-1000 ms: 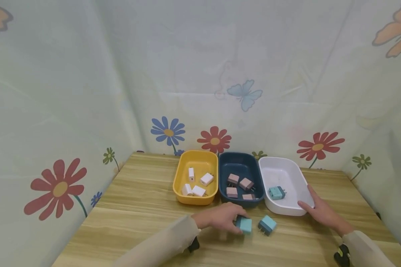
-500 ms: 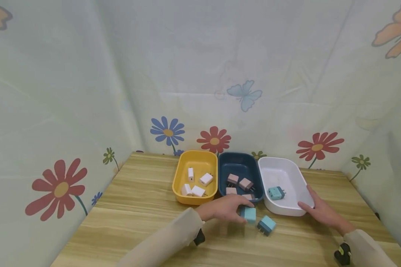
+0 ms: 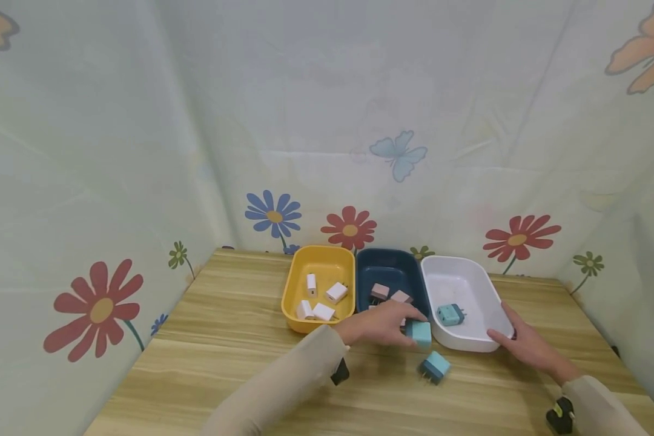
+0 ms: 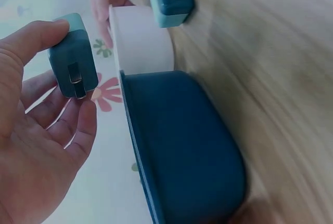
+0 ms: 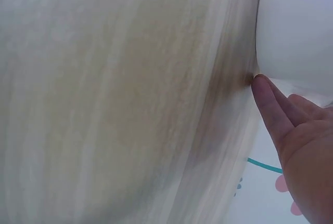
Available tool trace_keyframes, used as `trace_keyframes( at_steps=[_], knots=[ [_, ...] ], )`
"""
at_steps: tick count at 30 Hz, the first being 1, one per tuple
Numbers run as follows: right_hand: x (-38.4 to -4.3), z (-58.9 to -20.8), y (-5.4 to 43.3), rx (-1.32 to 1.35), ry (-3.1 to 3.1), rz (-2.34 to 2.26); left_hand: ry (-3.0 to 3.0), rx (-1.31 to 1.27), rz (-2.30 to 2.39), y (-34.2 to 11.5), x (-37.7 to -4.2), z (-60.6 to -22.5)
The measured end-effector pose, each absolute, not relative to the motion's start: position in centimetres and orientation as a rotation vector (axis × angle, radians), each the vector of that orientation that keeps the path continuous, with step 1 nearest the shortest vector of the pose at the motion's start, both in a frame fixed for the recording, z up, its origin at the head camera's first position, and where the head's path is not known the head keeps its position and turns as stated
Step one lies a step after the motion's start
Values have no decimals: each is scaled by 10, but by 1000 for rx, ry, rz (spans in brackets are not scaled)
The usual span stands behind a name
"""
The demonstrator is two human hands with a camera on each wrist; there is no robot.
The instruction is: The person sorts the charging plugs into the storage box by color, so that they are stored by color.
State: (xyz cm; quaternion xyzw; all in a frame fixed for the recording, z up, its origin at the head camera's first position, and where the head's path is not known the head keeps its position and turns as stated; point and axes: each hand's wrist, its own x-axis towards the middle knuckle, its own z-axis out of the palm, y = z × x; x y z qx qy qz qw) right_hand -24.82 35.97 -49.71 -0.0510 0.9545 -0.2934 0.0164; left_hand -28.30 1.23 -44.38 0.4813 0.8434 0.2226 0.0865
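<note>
My left hand (image 3: 384,324) pinches a teal two-tone plug adapter (image 4: 73,60) between thumb and fingers. It is raised over the front edge of the dark blue bin (image 3: 392,266), and its metal prongs show in the left wrist view. My right hand (image 3: 528,345) holds the front right corner of the white bin (image 3: 455,275), thumb over the rim and fingers along the outside. Inside the white bin lies one teal adapter (image 3: 450,315). Another teal adapter (image 3: 435,367) sits on the table in front of it. My left hand partly hides pink adapters (image 3: 380,291) in the blue bin.
On the left of the row stands a yellow bin (image 3: 318,263) holding several white plug adapters (image 3: 336,292). The three bins stand side by side on a wood-grain table (image 3: 223,327). Behind it hangs a flower-printed cloth (image 3: 305,121).
My left hand has lifted the teal adapter off the table and carried it right and away from me, toward the white bin. My right hand stays at the white bin's corner.
</note>
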Motion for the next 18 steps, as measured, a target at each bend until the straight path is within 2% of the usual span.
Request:
trace_keyframes(
  at_steps=[18],
  knots=[
    [-241, -498, 364, -220, 2972, -972, 2612, 1377, 751, 51, -295, -429]
  ],
)
